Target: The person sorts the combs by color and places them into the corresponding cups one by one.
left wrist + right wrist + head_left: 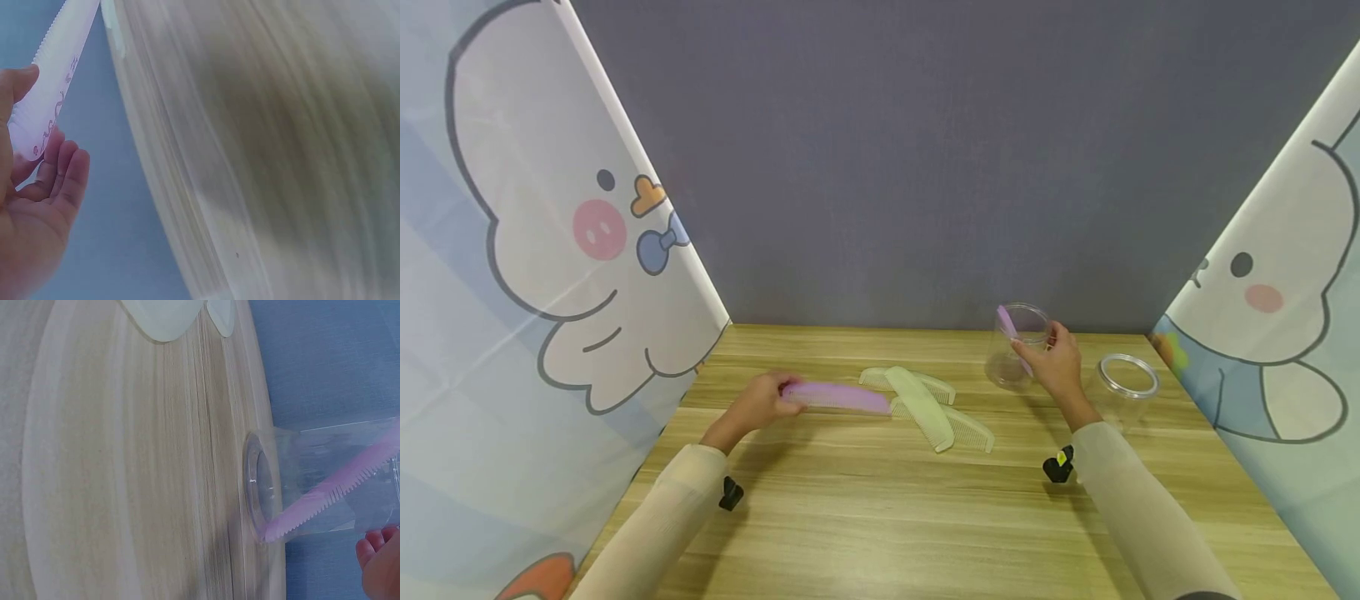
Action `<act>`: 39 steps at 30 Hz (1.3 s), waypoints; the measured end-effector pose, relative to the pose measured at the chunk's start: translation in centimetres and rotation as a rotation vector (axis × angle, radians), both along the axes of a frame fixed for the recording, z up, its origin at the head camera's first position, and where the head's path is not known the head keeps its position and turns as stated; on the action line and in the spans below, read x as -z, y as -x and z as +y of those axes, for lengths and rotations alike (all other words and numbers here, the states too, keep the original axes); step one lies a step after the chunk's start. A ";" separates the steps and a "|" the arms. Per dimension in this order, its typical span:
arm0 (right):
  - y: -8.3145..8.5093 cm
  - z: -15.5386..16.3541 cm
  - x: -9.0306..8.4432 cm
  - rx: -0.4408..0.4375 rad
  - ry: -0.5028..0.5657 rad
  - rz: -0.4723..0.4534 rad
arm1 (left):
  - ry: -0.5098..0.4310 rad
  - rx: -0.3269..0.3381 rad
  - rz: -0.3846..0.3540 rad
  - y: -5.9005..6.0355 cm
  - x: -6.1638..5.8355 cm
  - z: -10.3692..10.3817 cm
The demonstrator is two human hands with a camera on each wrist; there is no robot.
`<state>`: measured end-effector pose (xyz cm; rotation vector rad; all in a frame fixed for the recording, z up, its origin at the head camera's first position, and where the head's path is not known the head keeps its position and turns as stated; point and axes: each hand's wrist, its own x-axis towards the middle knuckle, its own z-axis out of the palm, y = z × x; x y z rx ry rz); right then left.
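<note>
My left hand (762, 402) pinches one end of a purple comb (838, 397), thumb on one side and fingers on the other; its far end reaches toward the pale green combs. Printed marks run along this comb in the left wrist view. Over on the right, my right hand (1055, 364) grips a clear plastic jar (1009, 367) by its upper side near the rim. Another purple comb (331, 490) leans diagonally inside that jar, teeth visible through the wall. Three pale green combs (919, 408) lie overlapping on the table between my hands.
A second clear jar (1127, 375) stands right of my right forearm, partly hidden by it. The wooden table (880, 517) ends at a dark grey panel (880, 167) behind. Cartoon-printed cloths (587, 308) hang on both sides.
</note>
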<state>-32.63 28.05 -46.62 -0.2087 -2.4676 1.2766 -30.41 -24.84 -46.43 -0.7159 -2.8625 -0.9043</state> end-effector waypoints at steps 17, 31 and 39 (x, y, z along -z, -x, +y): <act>0.1 -0.1 -0.2 -0.002 0.005 0.025 | -0.058 -0.017 0.100 1.0 -1.9 2.6; 0.2 -0.1 0.0 0.007 0.001 0.017 | -0.111 -0.030 0.104 1.9 -3.4 6.3; -0.1 -0.2 0.0 0.013 0.004 0.026 | -0.162 -0.024 0.126 2.3 -3.9 8.2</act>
